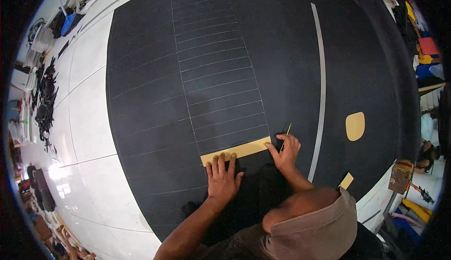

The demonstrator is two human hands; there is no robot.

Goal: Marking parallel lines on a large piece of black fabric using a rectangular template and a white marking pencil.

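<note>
While left hand (222, 181) presses tan strip (251, 148), right hand (287, 154) holds stick (288, 129) near grey bar (322, 81).

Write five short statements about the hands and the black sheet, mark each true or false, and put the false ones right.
1. The left hand rests on the tan strip. True.
2. The right hand is empty. False: it holds a thin yellow stick.
3. The long grey strip lies to the right of the tan strip. True.
4. The black sheet is unmarked. False: thin pale lines run across it.
5. The rounded tan piece lies on the white floor. False: it lies on the black sheet.
</note>
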